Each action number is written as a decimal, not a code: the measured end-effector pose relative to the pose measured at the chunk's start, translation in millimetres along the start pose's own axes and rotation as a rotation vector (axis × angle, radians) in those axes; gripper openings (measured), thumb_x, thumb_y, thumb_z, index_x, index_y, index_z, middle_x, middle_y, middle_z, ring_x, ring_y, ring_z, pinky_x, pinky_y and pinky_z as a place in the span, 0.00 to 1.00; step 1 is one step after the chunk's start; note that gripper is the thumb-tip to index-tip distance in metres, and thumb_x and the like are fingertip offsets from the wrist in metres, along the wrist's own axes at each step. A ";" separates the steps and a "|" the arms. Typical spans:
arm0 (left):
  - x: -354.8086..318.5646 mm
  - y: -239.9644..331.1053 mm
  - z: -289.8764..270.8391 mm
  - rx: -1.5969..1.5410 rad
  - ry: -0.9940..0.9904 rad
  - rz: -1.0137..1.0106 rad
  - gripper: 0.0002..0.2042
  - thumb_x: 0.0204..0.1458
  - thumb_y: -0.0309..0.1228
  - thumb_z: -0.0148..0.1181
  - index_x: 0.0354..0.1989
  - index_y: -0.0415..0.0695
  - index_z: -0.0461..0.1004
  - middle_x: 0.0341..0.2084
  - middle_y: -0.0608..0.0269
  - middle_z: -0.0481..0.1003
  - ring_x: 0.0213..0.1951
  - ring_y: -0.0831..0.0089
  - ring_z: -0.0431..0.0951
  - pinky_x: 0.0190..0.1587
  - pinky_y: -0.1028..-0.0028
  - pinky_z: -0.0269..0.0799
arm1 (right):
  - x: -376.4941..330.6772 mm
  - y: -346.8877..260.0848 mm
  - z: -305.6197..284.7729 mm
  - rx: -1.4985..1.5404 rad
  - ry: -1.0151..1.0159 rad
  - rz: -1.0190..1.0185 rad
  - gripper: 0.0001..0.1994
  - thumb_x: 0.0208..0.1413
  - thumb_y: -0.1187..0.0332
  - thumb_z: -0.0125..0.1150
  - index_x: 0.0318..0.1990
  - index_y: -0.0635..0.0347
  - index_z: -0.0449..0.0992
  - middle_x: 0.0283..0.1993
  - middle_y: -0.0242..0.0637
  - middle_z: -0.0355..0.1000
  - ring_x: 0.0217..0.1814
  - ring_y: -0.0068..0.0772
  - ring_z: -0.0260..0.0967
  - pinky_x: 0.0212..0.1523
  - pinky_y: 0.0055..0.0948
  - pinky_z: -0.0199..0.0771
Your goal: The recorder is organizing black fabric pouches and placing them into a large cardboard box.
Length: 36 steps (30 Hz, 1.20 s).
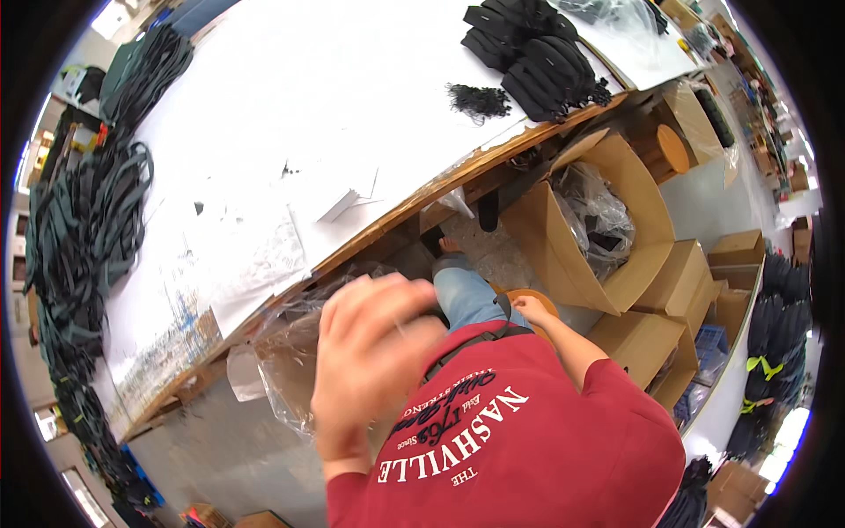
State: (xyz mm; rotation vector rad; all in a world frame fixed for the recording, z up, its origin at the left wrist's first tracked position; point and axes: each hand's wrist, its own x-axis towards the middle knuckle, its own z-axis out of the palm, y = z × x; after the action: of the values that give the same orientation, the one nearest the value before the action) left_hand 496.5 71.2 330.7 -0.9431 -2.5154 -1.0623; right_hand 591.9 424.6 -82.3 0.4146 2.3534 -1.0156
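My left hand (374, 348) is raised in front of my red shirt (546, 422), close to the view and smeared by motion. Its fingers bend toward the right, and I cannot make out anything held in them. My right hand (531, 310) is low beside my hip, next to my jeans (468, 295) and the edge of a round wooden stool (541, 328). Its fingers are too small to tell how they are bent. A dark strap (503, 306) lies near it at my waist. Neither hand touches the white-topped table (264, 114).
Black bundled pieces (537, 66) and a tangle of black cords (478, 101) lie at the table's far right. Dark green straps (88, 220) hang along its left side. Papers (339, 204) sit near the front edge. An open carton (647, 224) with plastic stands at right; clear plastic (290, 370) hangs below.
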 end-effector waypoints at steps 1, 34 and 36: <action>16.2 20.9 -10.9 0.130 0.044 0.246 0.06 0.49 0.34 0.57 0.34 0.52 0.75 0.43 0.67 0.73 0.47 0.67 0.70 0.51 0.62 0.62 | 8.6 -4.2 1.7 0.086 0.036 -0.008 0.10 0.46 0.66 0.53 0.32 0.59 0.78 0.32 0.42 0.76 0.37 0.38 0.74 0.40 0.33 0.72; 242.6 -186.7 253.9 -0.587 -0.226 -0.726 0.05 0.50 0.18 0.47 0.29 0.36 0.71 0.32 0.58 0.75 0.38 0.69 0.74 0.45 0.74 0.66 | 353.8 -118.8 -495.8 0.342 0.615 -0.237 0.65 0.17 0.35 0.72 0.68 0.47 0.43 0.68 0.52 0.40 0.70 0.57 0.38 0.64 0.60 0.40; 259.7 -190.8 266.9 -0.550 -0.382 -0.702 0.05 0.51 0.19 0.48 0.32 0.36 0.71 0.31 0.59 0.75 0.38 0.70 0.74 0.46 0.74 0.65 | 367.3 -99.4 -499.9 0.295 0.534 -0.243 0.61 0.22 0.43 0.76 0.66 0.56 0.48 0.69 0.52 0.38 0.69 0.54 0.43 0.64 0.45 0.50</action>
State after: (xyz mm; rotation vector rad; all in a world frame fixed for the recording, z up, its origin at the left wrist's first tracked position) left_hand 180.1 282.7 156.5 -0.3610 -3.0279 -2.0220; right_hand 71.3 752.3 45.3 0.5786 2.7775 -1.5321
